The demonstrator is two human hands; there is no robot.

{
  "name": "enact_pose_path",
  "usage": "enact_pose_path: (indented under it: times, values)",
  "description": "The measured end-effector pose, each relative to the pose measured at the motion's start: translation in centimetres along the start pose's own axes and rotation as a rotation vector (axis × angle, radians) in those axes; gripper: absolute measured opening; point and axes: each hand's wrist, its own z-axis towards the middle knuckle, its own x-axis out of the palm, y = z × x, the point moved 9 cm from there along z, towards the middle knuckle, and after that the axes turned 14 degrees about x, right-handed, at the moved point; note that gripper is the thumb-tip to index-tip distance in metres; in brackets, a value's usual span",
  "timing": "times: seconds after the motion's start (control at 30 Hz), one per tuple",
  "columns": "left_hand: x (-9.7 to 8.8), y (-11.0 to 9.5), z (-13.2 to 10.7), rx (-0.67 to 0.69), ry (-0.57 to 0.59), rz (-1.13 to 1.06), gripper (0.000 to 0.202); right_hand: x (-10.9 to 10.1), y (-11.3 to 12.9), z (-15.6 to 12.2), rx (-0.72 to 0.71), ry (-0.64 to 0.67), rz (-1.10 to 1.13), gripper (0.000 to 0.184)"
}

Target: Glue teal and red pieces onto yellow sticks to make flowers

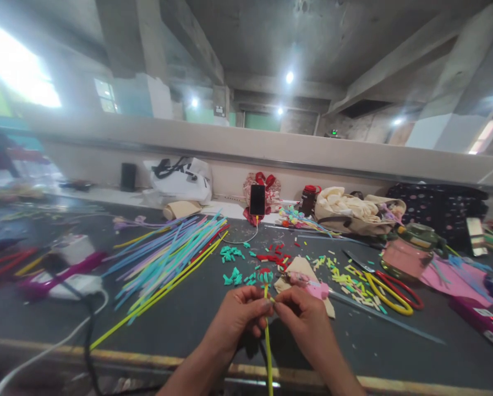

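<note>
Both my hands meet over the dark table (197,319), near its front edge. My left hand (238,319) is closed around a thin yellow-green stick (268,352) that runs down towards me. At the stick's top sits a small flower-like tuft of teal and red pieces (265,275). My right hand (302,316) pinches the stick just below that tuft, fingertips touching those of the left hand. A beige paper scrap (300,269) and a pink piece (318,290) lie just beyond my right hand.
A fan of long coloured sticks (172,256) lies to the left. Cut teal, red and yellow bits (232,254) are scattered ahead. Scissors with red and yellow handles (389,291) and a jar (409,253) sit right. A phone (257,199), bags and a glue gun (60,269) stand further out.
</note>
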Motion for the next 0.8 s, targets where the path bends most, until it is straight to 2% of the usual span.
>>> enact_pose_path:
  times: [0.13, 0.23, 0.47, 0.8]
  values:
    - [0.3, -0.3, -0.3, 0.003, 0.009, 0.047, 0.016, 0.2, 0.7, -0.3, -0.058, 0.008, -0.105, 0.014]
    - [0.5, -0.2, -0.4, -0.009, 0.023, 0.051, 0.019, 0.3, 0.4, -0.4, -0.044, 0.035, -0.102, 0.013]
    - [1.1, 0.0, -0.6, -0.028, 0.132, -0.003, 0.018, 1.2, -0.9, -0.4, 0.073, 0.252, 0.101, 0.012]
    - [1.3, 0.4, -0.7, -0.048, 0.19, -0.071, 0.015, 1.3, -1.8, -0.5, 0.156, 0.354, 0.276, 0.011]
